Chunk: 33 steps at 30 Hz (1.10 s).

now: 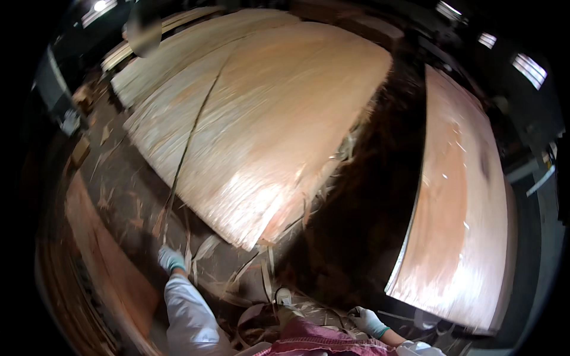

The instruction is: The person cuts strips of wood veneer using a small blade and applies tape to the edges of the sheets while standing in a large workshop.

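My left hand [171,260], in a pale glove with a green cuff, is closed around the near end of a long thin dark stick [194,127]. The stick reaches away from me, over the corner edge and across the top of a large stack of wood veneer sheets [279,113]. Close to my waist on the right is my right hand [367,321], gloved as well, with its fingers curled in. Whether anything sits in those fingers is too dark to make out. A red checked apron [317,339] covers my front.
To the right stands another veneer stack [454,202], beyond a dark gap. Upright wood sheets [107,255] lean at my near left. Torn veneer strips [266,279] litter the floor [127,187] around my shoe [284,296]. More boards [178,22] lie at the far left.
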Available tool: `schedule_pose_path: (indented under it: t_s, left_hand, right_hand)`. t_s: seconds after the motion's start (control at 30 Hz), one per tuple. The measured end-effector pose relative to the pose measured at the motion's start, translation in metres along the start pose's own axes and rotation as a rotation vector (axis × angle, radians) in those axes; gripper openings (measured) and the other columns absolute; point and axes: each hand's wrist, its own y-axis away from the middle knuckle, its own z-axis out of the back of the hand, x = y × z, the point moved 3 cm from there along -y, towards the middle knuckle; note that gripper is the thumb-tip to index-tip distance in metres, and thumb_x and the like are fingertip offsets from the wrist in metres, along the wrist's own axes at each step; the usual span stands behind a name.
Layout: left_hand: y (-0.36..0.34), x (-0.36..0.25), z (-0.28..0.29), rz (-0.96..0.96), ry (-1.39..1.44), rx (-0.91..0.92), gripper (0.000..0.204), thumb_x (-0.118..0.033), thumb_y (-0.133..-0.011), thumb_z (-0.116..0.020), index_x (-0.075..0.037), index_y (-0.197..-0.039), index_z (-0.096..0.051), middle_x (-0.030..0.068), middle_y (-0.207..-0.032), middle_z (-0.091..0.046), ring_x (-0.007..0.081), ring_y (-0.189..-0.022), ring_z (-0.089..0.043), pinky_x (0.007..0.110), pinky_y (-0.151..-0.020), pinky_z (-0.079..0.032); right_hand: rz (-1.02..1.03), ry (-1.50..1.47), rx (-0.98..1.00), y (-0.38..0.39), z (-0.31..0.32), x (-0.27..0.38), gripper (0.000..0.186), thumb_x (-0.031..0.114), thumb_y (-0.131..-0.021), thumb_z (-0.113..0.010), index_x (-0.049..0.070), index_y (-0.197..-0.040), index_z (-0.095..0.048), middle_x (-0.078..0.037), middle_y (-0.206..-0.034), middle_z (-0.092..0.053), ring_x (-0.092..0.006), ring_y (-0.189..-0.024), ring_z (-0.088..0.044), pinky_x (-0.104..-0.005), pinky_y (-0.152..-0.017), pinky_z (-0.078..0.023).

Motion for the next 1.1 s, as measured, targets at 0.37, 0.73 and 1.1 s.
schedule_pose_path:
  t_s: [0.37, 0.73, 1.1]
  left_hand:
    - [0.026, -0.005, -0.055, -0.098, 0.733, 0.435, 0.034, -0.022, -0.09, -0.062, 0.005, -0.11, -0.06, 0.0268, -0.103, -0.064, 0.0416, -0.089, -0.062, 0.044, -0.082, -0.049]
    - [0.352, -0.067, 0.079, -0.522, 0.89, 0.498, 0.017, -0.016, -0.091, -0.058, 0.0, -0.092, -0.054, 0.0029, -0.066, -0.049, 0.0146, -0.053, -0.049, 0.034, -0.048, -0.042]
    - [0.786, -0.188, 0.185, -0.684, 1.08, 1.251, 0.021, -0.024, -0.093, -0.062, -0.009, -0.084, -0.051, -0.0031, -0.053, -0.041, 0.0077, -0.037, -0.038, 0.025, -0.034, -0.035]
  right_hand:
    - [-0.292, 0.027, 0.073, 0.031, -0.029, -0.07, 0.037, 0.033, -0.085, -0.063, 0.004, -0.107, -0.062, -0.021, -0.089, -0.068, -0.0324, -0.087, -0.068, -0.0413, -0.076, -0.053]
    - [-0.079, -0.182, -0.134, 0.086, 0.002, -0.096, 0.035, 0.036, -0.093, -0.061, 0.002, -0.1, -0.059, -0.017, -0.084, -0.066, -0.0262, -0.077, -0.065, -0.0385, -0.07, -0.049]
    - [-0.16, -0.565, -0.232, 0.266, 0.016, -0.334, 0.035, 0.04, -0.094, -0.058, 0.005, -0.096, -0.065, -0.01, -0.081, -0.068, -0.0195, -0.074, -0.065, -0.0331, -0.07, -0.05]
